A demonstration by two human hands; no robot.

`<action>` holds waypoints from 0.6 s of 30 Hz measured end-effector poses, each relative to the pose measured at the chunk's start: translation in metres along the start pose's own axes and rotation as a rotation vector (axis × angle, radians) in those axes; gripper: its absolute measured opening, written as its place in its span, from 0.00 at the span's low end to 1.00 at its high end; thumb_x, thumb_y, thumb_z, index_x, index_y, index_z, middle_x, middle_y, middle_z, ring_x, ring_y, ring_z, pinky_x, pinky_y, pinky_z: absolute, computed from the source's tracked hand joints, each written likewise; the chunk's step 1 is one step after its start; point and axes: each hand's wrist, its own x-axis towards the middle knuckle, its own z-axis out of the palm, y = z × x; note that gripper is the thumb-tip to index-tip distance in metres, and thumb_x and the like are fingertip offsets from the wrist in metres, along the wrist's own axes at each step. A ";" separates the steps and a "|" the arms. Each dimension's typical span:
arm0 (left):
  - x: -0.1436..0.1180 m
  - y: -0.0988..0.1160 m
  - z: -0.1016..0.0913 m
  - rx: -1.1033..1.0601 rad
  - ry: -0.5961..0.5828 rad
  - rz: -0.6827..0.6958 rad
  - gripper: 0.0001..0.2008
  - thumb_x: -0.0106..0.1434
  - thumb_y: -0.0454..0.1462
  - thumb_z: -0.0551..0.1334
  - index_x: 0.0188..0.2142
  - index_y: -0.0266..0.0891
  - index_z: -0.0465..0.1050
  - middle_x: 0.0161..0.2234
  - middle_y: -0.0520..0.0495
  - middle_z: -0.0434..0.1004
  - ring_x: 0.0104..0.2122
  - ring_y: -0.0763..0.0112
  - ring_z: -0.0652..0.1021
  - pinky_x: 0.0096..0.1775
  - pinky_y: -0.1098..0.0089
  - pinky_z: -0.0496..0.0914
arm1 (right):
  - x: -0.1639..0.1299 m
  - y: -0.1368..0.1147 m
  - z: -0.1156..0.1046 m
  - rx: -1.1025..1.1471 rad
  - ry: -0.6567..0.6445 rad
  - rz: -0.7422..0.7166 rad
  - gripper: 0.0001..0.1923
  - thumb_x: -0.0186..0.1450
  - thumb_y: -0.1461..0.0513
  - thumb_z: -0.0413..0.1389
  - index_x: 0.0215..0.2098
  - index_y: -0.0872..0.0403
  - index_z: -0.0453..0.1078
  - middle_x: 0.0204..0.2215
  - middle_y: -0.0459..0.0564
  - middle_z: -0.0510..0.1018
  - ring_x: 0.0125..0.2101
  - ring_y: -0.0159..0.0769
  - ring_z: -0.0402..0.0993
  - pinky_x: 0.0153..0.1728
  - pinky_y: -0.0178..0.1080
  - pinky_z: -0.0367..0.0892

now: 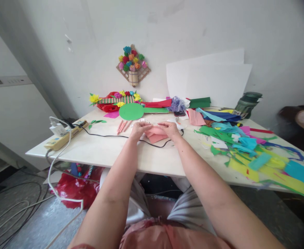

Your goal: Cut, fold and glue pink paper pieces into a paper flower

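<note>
Both hands pinch the upper edge of a salmon-pink paper sheet (157,135) over the middle of the table. My left hand (140,130) grips its left end and my right hand (170,129) its right end, fingers closed. The sheet hangs down between them, with more pink paper under it. Just left of my left hand lie several thin pink paper rolls (124,126). Behind the hands is a round green shape with a long handle (131,111). A black cord (110,136) runs across the table below the hands.
Colourful paper scraps (245,145) cover the right side, with a dark green bottle (248,104) behind them. A power strip (63,137) with plugs lies at the left edge. Paper flowers (120,97) stand at the back; a flower decoration (133,65) hangs on the wall.
</note>
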 end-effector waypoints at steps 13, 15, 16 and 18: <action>0.003 -0.004 -0.004 -0.064 -0.028 0.007 0.17 0.43 0.47 0.71 0.24 0.35 0.77 0.20 0.50 0.72 0.23 0.74 0.69 0.29 0.72 0.61 | 0.002 0.002 -0.003 0.079 0.060 0.090 0.12 0.48 0.55 0.62 0.26 0.55 0.75 0.23 0.46 0.77 0.27 0.33 0.71 0.32 0.36 0.64; 0.003 -0.003 -0.004 -0.088 -0.007 0.025 0.17 0.43 0.47 0.71 0.24 0.35 0.77 0.20 0.50 0.72 0.24 0.74 0.70 0.30 0.72 0.62 | 0.003 0.001 -0.004 0.144 0.091 0.128 0.15 0.46 0.53 0.63 0.27 0.56 0.75 0.22 0.45 0.76 0.25 0.31 0.68 0.29 0.35 0.62; 0.003 -0.003 -0.004 -0.094 -0.002 0.030 0.17 0.43 0.47 0.70 0.24 0.35 0.77 0.20 0.50 0.72 0.25 0.74 0.70 0.31 0.72 0.63 | 0.003 0.001 -0.004 0.170 0.108 0.149 0.16 0.45 0.53 0.63 0.27 0.56 0.74 0.20 0.45 0.75 0.23 0.30 0.67 0.27 0.34 0.61; 0.001 -0.001 -0.003 -0.089 -0.012 0.023 0.17 0.43 0.47 0.70 0.24 0.34 0.77 0.21 0.50 0.72 0.25 0.74 0.70 0.31 0.72 0.63 | 0.003 0.000 -0.005 0.213 0.143 0.183 0.17 0.43 0.52 0.64 0.24 0.56 0.73 0.17 0.43 0.72 0.20 0.28 0.64 0.24 0.34 0.59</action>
